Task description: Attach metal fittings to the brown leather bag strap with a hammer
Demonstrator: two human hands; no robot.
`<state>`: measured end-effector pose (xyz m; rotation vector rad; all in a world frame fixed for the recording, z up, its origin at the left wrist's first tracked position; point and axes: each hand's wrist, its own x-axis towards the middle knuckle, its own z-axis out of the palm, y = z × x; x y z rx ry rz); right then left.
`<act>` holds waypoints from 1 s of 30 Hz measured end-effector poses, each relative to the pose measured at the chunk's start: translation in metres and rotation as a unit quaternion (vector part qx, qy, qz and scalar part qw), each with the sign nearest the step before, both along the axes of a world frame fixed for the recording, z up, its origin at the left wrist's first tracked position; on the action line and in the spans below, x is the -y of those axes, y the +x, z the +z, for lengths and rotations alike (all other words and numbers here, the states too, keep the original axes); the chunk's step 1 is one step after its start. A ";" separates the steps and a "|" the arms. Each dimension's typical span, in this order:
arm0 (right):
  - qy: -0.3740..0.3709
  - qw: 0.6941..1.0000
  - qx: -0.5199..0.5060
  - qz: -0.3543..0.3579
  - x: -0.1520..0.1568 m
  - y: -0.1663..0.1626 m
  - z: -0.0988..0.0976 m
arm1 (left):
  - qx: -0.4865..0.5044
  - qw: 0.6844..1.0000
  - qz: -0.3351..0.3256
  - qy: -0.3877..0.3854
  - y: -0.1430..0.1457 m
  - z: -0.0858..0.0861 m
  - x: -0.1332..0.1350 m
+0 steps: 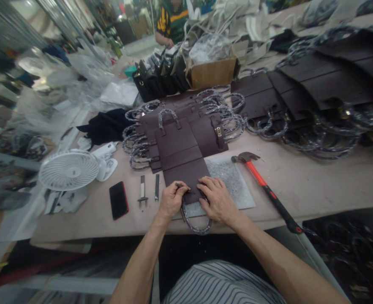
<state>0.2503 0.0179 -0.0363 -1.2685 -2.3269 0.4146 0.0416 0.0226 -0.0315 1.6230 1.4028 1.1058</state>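
Note:
A dark brown leather bag panel with wrapped loop handles lies lengthwise before me, its near end on a grey speckled slab. Between the thumb and fingers of my left hand is a small dark slim tool, too blurred to name, low over the panel's near end. My right hand rests with fingers spread on the panel's right edge. Below both hands a plastic-wrapped handle hangs toward the table edge. A claw hammer with an orange and black grip lies to the right.
Left of the panel are a pronged metal tool, a narrow metal bar, a phone and a white fan. Stacked brown bag pieces fill the right back. Beyond stand a cardboard box, black bags and another person.

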 end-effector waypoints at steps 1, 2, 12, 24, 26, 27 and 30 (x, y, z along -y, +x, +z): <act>-0.002 1.000 0.001 0.000 0.000 0.000 0.000 | 0.003 1.000 0.000 0.005 0.000 -0.001 0.000; -0.004 1.000 0.002 0.000 0.000 0.000 0.000 | 0.004 1.000 -0.001 0.008 0.000 -0.002 0.000; 0.003 1.000 -0.002 0.002 0.000 0.000 -0.001 | 0.008 1.000 -0.010 0.008 0.001 -0.006 -0.001; -0.002 1.000 0.004 0.003 0.000 0.001 0.002 | -0.069 0.996 -0.024 0.059 0.004 -0.001 -0.001; 0.000 1.000 -0.006 0.005 0.000 0.001 0.001 | -0.099 0.991 -0.039 0.083 0.005 -0.002 -0.002; 0.001 1.000 -0.018 0.009 -0.001 0.002 0.000 | -0.112 0.988 -0.048 0.096 0.005 -0.002 -0.002; 0.011 0.996 -0.087 0.017 -0.005 0.009 -0.004 | -0.131 0.981 -0.066 0.124 0.004 -0.005 -0.002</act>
